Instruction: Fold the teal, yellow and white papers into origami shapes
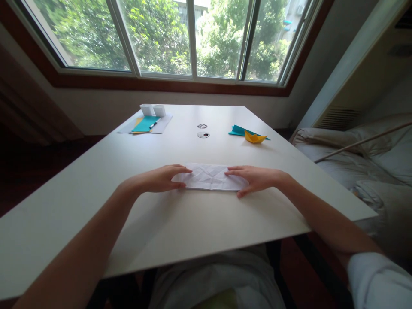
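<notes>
Your left hand (159,179) rests flat on the left end of the folded white paper (210,176), fingers stretched out together along its top edge, thumb under at the near edge. So it pinches that end lightly between fingers and thumb. Your right hand (254,179) does the same on the right end: fingers laid over the top, thumb tucked at the near corner. The paper lies on the white table (180,223), mid-table, straight ahead of you, a long creased strip with fold lines showing in the bare middle between your hands.

Far left corner of the table: a teal sheet (145,124) on a pale sheet, a pen (155,124) across it, two small white boxes (152,110) just behind. Centre back: two small round holes (203,131) in the tabletop. Far right: a yellow paper boat (255,137) touching a teal folded piece (240,130). Window (180,38) behind the table, with trees outside. Bedding (363,159) off to the right.
</notes>
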{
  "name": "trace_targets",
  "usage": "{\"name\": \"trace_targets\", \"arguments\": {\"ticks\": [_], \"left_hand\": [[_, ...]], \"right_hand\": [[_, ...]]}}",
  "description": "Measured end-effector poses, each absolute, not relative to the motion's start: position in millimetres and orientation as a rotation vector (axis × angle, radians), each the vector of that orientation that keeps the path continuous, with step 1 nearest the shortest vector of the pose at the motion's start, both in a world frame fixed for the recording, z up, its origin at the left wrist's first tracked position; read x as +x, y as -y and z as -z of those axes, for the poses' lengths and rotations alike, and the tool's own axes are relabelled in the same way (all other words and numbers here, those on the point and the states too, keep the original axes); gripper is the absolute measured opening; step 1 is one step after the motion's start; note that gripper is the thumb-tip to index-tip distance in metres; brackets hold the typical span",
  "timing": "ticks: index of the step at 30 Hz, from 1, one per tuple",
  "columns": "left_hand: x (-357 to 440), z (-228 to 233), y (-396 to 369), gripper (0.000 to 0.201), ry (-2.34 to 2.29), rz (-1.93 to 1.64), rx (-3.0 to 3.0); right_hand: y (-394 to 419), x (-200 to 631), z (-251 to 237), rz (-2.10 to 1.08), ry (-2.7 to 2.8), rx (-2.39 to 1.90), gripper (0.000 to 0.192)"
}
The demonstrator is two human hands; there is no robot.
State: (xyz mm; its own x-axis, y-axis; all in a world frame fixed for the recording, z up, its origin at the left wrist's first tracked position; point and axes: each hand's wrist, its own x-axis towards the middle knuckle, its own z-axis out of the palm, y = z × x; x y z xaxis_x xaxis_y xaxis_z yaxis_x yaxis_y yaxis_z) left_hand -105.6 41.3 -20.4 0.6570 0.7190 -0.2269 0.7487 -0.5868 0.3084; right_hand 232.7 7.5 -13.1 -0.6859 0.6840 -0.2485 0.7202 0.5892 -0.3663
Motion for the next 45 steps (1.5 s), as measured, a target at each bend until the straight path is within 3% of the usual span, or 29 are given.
{"name": "trace_targets", "arguments": {"ticks": [7, 14, 22, 26, 29, 35, 45], "left_hand": [[-102.2, 18.5, -39.0, 0.072, -1.178, 0.082, 2.455], [-99.7, 14.8, -36.1, 0.069, -1.205, 0.066, 2.463], [-99.5, 16.3, -38.2, 0.062, -1.212, 0.029, 2.491], [-100.2, 16.8, -37.7, 0.067, -1.203, 0.027, 2.505], [-99.0, 16.4, -37.5, 0.066, -1.203, -0.003, 2.531], [-93.4, 15.2, -39.1, 0.042, -1.146, -0.229, 2.653], [-88.1, 11.0, -33.9, 0.033, -1.272, -0.364, 2.693]], "right_hand": [[-8.4, 235.3, 11.3, 0.719, -2.747, 1.197, 0.077], [-8.6, 234.2, 4.6, 0.704, -2.878, 1.177, 0.044], [-7.3, 226.9, 0.9, 0.331, -3.017, 1.273, 0.018], [-7.4, 227.9, 0.9, 0.358, -2.983, 1.397, 0.015], [-8.2, 228.7, 1.3, 0.456, -2.992, 1.409, 0.023], [-9.9, 227.0, 1.2, 0.911, -2.930, 1.390, 0.037], [-12.9, 228.2, 3.9, 1.622, -2.604, 1.221, 0.029]]}}
